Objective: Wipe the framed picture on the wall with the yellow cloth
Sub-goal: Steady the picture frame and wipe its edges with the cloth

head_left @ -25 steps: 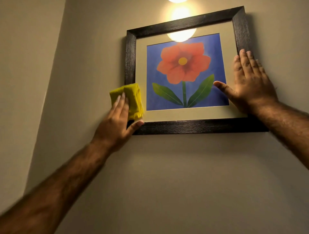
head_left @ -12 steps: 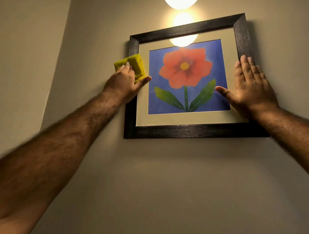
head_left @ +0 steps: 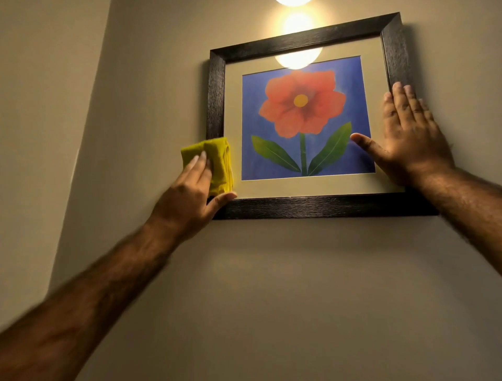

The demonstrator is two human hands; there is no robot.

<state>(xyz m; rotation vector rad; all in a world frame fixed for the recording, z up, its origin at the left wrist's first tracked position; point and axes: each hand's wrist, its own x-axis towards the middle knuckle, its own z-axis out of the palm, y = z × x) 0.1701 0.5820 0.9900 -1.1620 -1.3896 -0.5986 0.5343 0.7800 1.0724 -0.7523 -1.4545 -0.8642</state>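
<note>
Grip: left hand (head_left: 187, 201) is flattened over the yellow cloth (head_left: 217, 163), fingers extended on top of it and thumb spread out beneath its lower edge, pressing it to the frame rather than pinching it; right hand (head_left: 407, 138) is fully spread, holding nothing, palm flat on the picture.
Wall (head_left: 271, 285): I see a plain beige surface filling most of the view, with a corner line running up on the left.
Framed picture (head_left: 326, 206): hangs on the wall, upper centre-right; its face points out toward me. Its outline reads close to square, slightly wider than tall, and its top edge climbs toward the right in this upward-looking view.
Print: red flower with a yellow centre and two green leaves on blue, stem upright, inside a pale mat and a dark wood-grain border.
Right hand placement: fingers point up along the right-hand border, thumb reaching left onto the blue print.
Yellow cloth placement: folded into a pad, long axis roughly vertical, lying across the lower part of the left-hand border and overlapping the mat.
Lamp (head_left: 293, 2): glowing at the top edge, just above the frame.
Glare (head_left: 297, 58): I note a bright reflection on the glass near the top of the mat.
</note>
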